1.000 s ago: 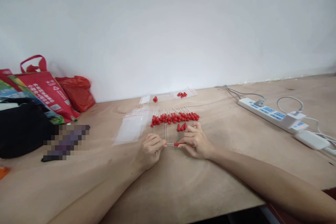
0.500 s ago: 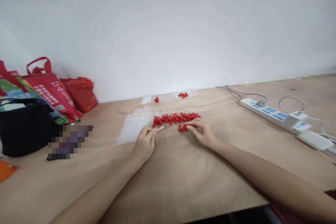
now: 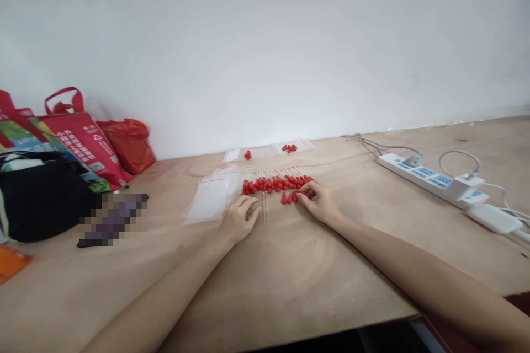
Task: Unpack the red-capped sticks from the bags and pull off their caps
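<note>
Side by side lie several droppers (image 3: 278,183) with red rubber bulbs, their pale tubes pointing toward the wall. My left hand (image 3: 240,219) rests just in front of their left end, thumb and fingers apart, with nothing visibly gripped. Beside its fingertips lie thin clear glass tubes (image 3: 265,208). My right hand (image 3: 321,202) is closed at the right end of a short row of loose red rubber bulbs (image 3: 290,197). Its thumb and fingers meet on a bulb there, partly hidden by the hand.
Clear zip bags (image 3: 215,194) lie left of the droppers. Behind, another bag holds red bulbs (image 3: 289,148). A power strip (image 3: 430,176) with cables stands at right. Red shopping bags (image 3: 80,143), a black bag (image 3: 41,198) and a blurred dark item (image 3: 114,220) are at left.
My left hand has moved slightly right and its fingers have parted; the pale tube pinched there is no longer visible. My right hand stays by the loose red bulbs.
</note>
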{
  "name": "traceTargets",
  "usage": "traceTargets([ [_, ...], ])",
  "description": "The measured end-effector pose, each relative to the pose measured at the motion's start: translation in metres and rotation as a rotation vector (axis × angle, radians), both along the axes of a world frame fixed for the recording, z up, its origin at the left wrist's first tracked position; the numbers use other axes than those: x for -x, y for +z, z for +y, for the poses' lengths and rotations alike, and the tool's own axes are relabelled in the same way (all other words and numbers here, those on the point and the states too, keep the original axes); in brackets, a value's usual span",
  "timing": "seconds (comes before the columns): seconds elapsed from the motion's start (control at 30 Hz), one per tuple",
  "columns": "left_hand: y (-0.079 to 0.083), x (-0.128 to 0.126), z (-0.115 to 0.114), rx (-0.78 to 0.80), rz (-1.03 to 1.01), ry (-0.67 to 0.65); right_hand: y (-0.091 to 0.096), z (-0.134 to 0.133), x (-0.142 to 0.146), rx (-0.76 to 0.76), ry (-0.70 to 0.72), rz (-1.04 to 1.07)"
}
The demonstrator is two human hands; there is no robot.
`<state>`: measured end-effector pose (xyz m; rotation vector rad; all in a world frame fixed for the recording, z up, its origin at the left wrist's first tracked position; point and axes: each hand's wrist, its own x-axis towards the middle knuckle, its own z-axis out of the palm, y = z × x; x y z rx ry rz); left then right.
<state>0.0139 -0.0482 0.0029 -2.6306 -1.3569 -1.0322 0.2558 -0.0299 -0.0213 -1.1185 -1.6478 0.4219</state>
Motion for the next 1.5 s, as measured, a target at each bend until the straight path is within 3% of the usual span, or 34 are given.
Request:
traceTargets([
  [0.07,0.005,0.001,-0.004,0.019,0.002,-0.011,0.001,0.000,0.000,0.005,-0.012,0.001],
  [0.17,0.009,0.005,-0.008,0.015,-0.021,0.082,0.003,-0.002,0.000,0.013,-0.020,-0.009],
  [0.33,0.000,0.014,-0.004,0.111,-0.022,0.234,0.004,-0.004,-0.001,0.028,-0.067,-0.040],
  [0.47,-0.003,0.009,-0.006,0.189,-0.028,0.183,0.002,-0.002,-0.001,0.028,-0.073,-0.079],
  [0.7,0.010,0.005,-0.014,0.301,0.019,0.033,0.005,-0.003,-0.001,0.004,0.042,-0.157],
  [0.83,0.015,0.010,-0.013,0.411,0.008,-0.070,0.004,-0.001,-0.003,0.013,0.006,-0.167],
  [1.17,0.013,0.012,-0.012,0.445,0.059,-0.040,0.005,0.004,-0.014,0.039,-0.193,-0.148],
  [1.5,0.019,0.001,-0.003,0.490,0.131,-0.005,0.009,0.033,-0.019,0.118,-0.310,-0.273],
])
